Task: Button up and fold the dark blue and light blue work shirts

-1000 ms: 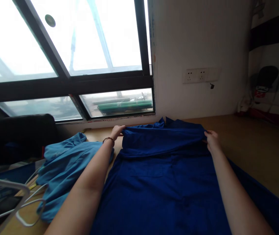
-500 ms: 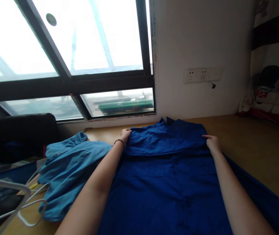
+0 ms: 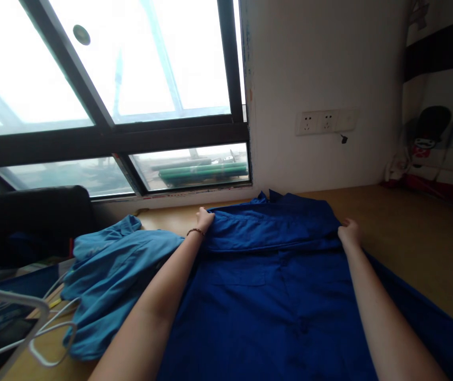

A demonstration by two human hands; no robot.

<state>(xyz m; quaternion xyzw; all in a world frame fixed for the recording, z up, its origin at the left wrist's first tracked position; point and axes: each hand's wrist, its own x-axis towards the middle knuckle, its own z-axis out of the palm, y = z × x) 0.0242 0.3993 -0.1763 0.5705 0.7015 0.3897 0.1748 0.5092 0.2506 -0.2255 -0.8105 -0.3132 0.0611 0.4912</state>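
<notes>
Where it's folded, deep-blue garment (image 3: 262,304), creased

Window (image 3: 107,129) back left, dark frame. Green tubes (image 3: 202,173) outside, behind its lower pane. Sockets (image 3: 327,122) on wall (image 3: 314,58), right of window. Patterned curtain (image 3: 441,95) far right. White cable (image 3: 46,363) looped, near left.
</notes>
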